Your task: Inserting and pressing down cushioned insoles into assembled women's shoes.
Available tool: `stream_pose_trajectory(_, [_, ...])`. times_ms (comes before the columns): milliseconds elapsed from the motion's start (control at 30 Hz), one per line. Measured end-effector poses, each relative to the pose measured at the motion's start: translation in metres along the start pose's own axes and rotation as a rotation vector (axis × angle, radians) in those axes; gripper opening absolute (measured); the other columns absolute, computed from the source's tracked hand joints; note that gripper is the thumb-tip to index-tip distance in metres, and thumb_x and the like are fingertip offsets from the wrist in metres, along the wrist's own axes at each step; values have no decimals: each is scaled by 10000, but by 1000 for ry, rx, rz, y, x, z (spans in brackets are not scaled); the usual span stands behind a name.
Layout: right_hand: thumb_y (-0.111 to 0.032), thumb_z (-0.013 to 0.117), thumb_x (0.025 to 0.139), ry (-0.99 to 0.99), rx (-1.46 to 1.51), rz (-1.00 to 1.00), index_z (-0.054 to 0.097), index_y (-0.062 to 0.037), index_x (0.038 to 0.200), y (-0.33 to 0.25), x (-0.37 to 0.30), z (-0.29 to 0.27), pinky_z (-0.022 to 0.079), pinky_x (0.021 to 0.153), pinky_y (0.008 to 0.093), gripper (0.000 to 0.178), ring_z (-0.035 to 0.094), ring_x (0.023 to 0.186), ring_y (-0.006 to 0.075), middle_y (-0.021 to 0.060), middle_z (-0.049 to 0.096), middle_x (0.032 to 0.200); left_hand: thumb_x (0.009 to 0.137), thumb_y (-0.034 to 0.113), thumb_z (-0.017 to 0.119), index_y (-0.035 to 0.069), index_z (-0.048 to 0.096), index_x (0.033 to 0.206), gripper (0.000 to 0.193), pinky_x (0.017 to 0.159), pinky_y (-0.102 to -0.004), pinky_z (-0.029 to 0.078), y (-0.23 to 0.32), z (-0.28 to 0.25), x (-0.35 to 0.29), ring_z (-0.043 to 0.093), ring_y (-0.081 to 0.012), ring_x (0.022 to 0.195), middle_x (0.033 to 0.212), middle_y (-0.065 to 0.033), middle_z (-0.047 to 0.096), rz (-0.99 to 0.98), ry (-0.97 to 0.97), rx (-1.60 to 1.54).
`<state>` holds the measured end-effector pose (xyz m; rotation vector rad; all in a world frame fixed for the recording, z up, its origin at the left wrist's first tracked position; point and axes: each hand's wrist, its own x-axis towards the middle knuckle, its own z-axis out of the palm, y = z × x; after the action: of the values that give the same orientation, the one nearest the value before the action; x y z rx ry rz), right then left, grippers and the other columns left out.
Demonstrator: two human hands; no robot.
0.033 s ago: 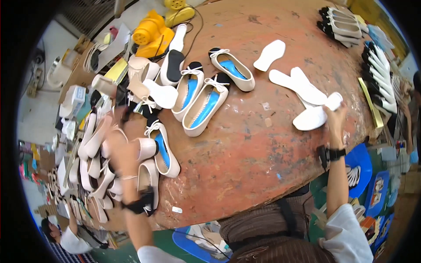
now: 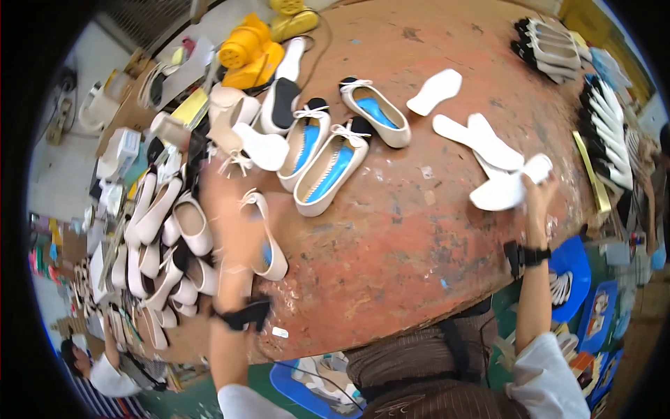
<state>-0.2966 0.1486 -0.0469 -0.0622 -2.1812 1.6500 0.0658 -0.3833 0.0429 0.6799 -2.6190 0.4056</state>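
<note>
My right hand point(image 2: 541, 192) is closed on a white insole point(image 2: 504, 191), gripping its narrow end at the right of the table. Two more white insoles, one crossing the other point(image 2: 493, 145), lie just beyond it. My left hand point(image 2: 237, 220) is smeared by motion, and its fingers cannot be made out. It is over a beige flat shoe with a blue lining patch point(image 2: 277, 260), hiding part of it. Beyond that stand a beige flat with a black toe and bow point(image 2: 326, 183), a similar shoe beside it point(image 2: 307, 143), and another farther right point(image 2: 381, 119).
Many beige shoes point(image 2: 192, 223) crowd the left side. A yellow machine point(image 2: 246, 52) with a cord stands at the far left. Black-and-white shoes point(image 2: 604, 126) line the right edge. Blue bins point(image 2: 571, 269) are below the table, and another person point(image 2: 115, 373) is at the lower left.
My left hand has moved right, across the beige shoe with the blue patch, uncovering shoes at the left. My right hand still holds the insole, which is tilted a little differently.
</note>
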Motion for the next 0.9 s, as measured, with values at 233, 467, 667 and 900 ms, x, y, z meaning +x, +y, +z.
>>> stream_pose_trajectory(233, [-111, 547, 899, -280, 728, 307, 268, 70, 1512, -93, -14, -58, 557, 935, 418, 697, 640, 1080, 306, 229, 521, 1427, 788, 169, 774, -10, 684, 845, 208, 1064, -472, 409, 173, -27, 5, 436, -427, 1348, 1424, -158, 544, -88, 28, -737])
stream_pose_trajectory(467, [-459, 387, 1062, -591, 219, 36, 410, 15, 1464, -153, -90, -70, 503, 802, 237, 621, 580, 919, 101, 178, 587, 1347, 752, 78, 792, -5, 657, 809, 168, 1037, -464, 447, 141, -109, -133, 533, -450, 1251, 1418, -242, 523, 42, -255, -935])
stream_pose_trajectory(667, [-223, 673, 826, -1187, -287, -941, 614, -14, 1245, -178, -197, 0, 462, 783, 415, 472, 569, 903, 286, 116, 636, 1035, 742, 144, 832, 26, 665, 927, 276, 1081, -517, 405, 125, -84, -202, 459, -478, 1341, 1519, -274, 386, 73, -334, -777])
stream_pose_trajectory(900, [-197, 712, 703, -1397, 98, -890, 736, -66, 924, -169, -293, 63, 446, 868, 364, 258, 586, 1007, 216, 45, 675, 980, 706, 455, 885, 69, 20, 1559, 1275, 1155, -507, 347, 150, -60, -224, 341, -418, 1424, 1594, -265, 194, -310, -151, -1110])
